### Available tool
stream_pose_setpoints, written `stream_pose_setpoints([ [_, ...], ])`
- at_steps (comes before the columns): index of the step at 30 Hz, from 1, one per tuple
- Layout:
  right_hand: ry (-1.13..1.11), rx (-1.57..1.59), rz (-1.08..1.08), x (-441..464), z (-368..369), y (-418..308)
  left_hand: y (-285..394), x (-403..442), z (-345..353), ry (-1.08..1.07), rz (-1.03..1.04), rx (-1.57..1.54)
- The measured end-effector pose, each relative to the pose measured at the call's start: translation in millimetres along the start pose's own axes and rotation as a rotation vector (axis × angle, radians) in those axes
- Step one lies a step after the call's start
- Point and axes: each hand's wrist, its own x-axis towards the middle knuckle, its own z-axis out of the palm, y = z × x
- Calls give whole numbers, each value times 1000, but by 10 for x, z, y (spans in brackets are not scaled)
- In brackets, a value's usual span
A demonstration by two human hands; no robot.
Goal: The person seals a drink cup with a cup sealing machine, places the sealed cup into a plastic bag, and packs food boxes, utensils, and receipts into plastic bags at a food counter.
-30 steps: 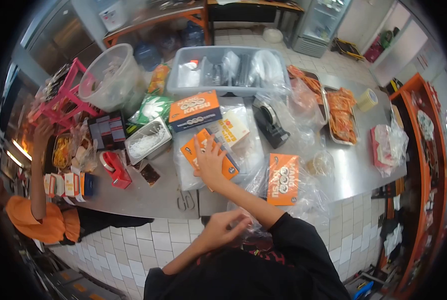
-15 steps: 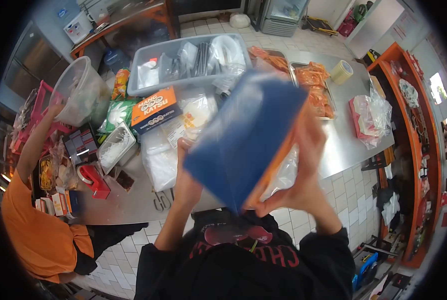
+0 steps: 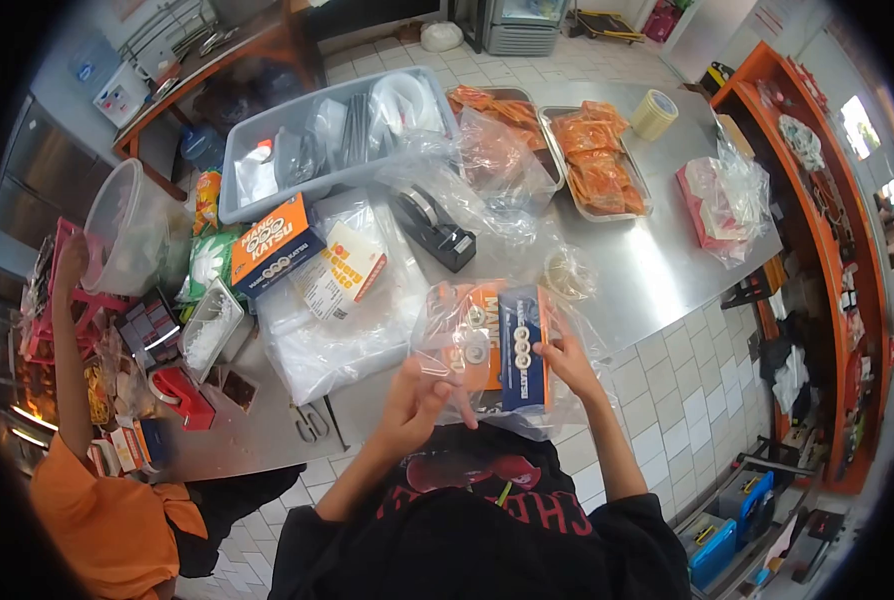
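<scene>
An orange-and-blue printed box (image 3: 523,345) is close in front of me at the table's front edge, with a clear plastic bag (image 3: 429,335) around it. My right hand (image 3: 573,370) grips the box's right side, its thumb on the blue face. On the left, my left hand (image 3: 414,408) is closed on the clear bag beside the box; plastic partly covers its fingers. A second orange-and-blue box (image 3: 275,243) lies to the left on stacked clear bags (image 3: 342,352), next to a printed card (image 3: 343,273). Beyond my hands stands a black tape dispenser (image 3: 433,228).
A grey tub (image 3: 229,185) of packaging is at the back. Trays hold orange-coloured packets (image 3: 595,150). A tape roll (image 3: 654,114) and a pink package (image 3: 702,205) lie right. Scissors (image 3: 312,424) and a red dispenser (image 3: 182,398) lie left, near a co-worker in an orange shirt (image 3: 102,510).
The box has come down from in front of my face to the table's front edge, turned so its printed sides show, and is now within the clear bag. My left hand has moved onto the bag.
</scene>
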Motion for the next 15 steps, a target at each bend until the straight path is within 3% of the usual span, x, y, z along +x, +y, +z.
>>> stream_pose_setpoints([
  [1, -12, 279, 84, 31, 21, -14, 2, 24, 3, 3, -33, 22],
  [3, -15, 275, 93, 209, -69, 269, -33, 60, -16, -40, -24, 93],
  [6, 156, -314, -222, 355, -137, 345, -53, 112, 58, -42, -58, 176],
  [10, 244, -468, -114, 307, -111, 175, -215, 73, 65, -18, -104, 131],
  [12, 316, -946, 19, 214, 155, 20, -216, 75, 85, -4, -123, 116],
  [15, 344, -1004, 81, 185, 348, 112, -231, 100, 89, 44, -161, 93],
])
